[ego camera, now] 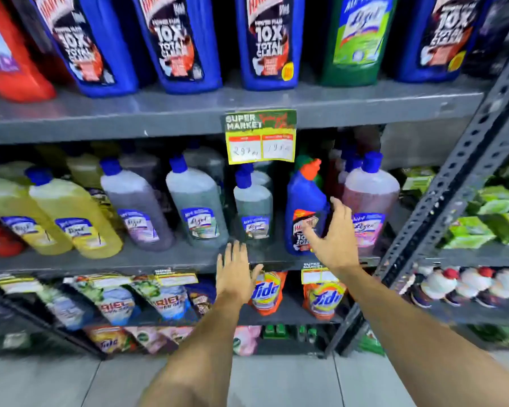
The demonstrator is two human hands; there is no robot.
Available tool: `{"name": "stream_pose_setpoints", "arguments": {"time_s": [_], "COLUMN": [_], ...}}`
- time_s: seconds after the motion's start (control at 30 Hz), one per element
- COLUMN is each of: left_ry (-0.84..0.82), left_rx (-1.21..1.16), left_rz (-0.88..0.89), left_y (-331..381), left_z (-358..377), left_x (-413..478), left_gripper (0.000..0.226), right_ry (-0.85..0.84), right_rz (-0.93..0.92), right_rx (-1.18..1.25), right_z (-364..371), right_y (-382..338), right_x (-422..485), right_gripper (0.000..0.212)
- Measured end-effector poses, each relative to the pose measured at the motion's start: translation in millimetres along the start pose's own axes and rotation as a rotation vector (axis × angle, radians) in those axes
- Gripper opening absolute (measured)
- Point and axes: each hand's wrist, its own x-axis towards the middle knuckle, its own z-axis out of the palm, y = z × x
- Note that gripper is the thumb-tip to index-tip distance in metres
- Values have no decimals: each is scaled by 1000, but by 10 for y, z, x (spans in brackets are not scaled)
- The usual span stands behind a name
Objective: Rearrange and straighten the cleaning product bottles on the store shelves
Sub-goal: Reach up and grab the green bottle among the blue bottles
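Observation:
On the middle shelf [159,261] stands a row of blue-capped cleaner bottles: yellow ones [71,212] at the left, a purple one [137,210], two grey-green ones [197,205] [253,210], and a pink one [369,201] at the right. A small blue bottle with an orange-red cap [304,207] stands between the grey-green and pink ones. My right hand [335,236] is spread open right in front of that blue bottle, fingers at its right side, not closed on it. My left hand [235,271] is open and flat at the shelf's front edge, below the grey-green bottle.
The top shelf [188,113] holds large blue jugs [272,39], a green jug [359,39] and a red one. A yellow price tag [260,138] hangs from its edge. Detergent pouches [266,292] fill the lower shelf. A perforated grey upright [453,189] stands at the right, green packs beyond.

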Motion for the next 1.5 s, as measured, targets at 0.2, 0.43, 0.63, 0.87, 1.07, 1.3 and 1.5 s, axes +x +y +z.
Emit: {"name": "stream_pose_setpoints", "arguments": {"time_s": [0.2, 0.43, 0.63, 0.87, 1.07, 1.3, 1.5], "left_ry": [22, 115, 116, 111, 384, 1182, 1033], "left_rx": [15, -59, -71, -35, -29, -205, 37], "left_rz": [-104, -78, -82, -94, 87, 280, 175], "left_y": [-9, -51, -57, -53, 71, 181, -79], "left_z": [218, 290, 278, 267, -99, -1723, -2908], "left_x": [131, 134, 134, 126, -79, -75, 221], "left_gripper": [80, 77, 78, 78, 64, 48, 42], "right_ry": [-100, -155, -97, -70, -13, 28, 238], "right_rz": [101, 245, 230, 142, 25, -167, -276], "right_rx": [155, 220, 283, 370, 353, 452, 557], "right_z": [88, 209, 134, -242, -763, -1364, -1631], "right_y": [167, 289, 278, 110, -219, -942, -1897], "right_x": [92, 257, 145, -225, -425, -268, 333], "right_gripper": [98, 76, 75, 59, 61, 58, 42]}}
